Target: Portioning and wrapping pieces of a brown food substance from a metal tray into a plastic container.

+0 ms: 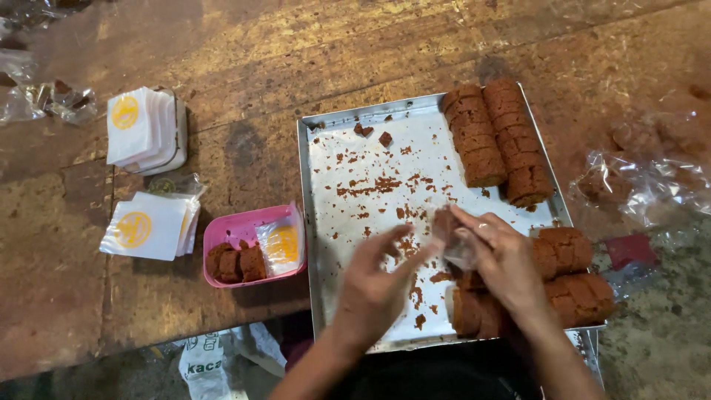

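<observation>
Cake slice (444, 222), seemingly in clear wrap, between both hands (437, 270) over tray (355, 148)

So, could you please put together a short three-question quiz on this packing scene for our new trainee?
1. True or false: the pink tub sits to the left of the metal tray in the picture.
2. What do both hands, left hand and right hand, hold between them? A) a clear plastic wrapper B) a knife C) a paper stack
3. How many rows of sliced brown cake lie at the tray's far right corner?

Key
1. True; the tub holds cake slices and a printed sachet.
2. A; the fingers pinch it above the tray.
3. Two, side by side.
</observation>
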